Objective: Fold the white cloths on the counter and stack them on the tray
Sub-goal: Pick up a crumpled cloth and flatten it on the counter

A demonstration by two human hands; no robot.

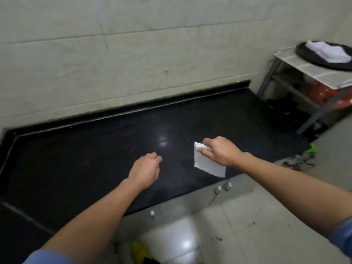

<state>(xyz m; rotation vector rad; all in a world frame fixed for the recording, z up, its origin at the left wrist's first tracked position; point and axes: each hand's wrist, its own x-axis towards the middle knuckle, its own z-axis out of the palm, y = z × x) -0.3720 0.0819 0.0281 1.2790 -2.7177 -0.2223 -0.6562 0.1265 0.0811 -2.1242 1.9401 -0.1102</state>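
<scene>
My right hand point(220, 150) grips a folded white cloth point(206, 164) by its upper edge, and the cloth hangs just above the front right part of the black counter point(95, 149). My left hand point(145, 168) hovers over the middle of the counter with its fingers curled in and nothing in them. At the far right a round black tray point(304, 53) rests on a rack and holds a stack of folded white cloths point(327, 51).
The tray sits on a white slatted rack point(308, 71) with grey metal legs, right of the counter's end. Red items lie on the shelf below it. A tiled wall point(133, 54) backs the counter. Cabinet doors with small white knobs point(222, 188) are under the counter's front edge.
</scene>
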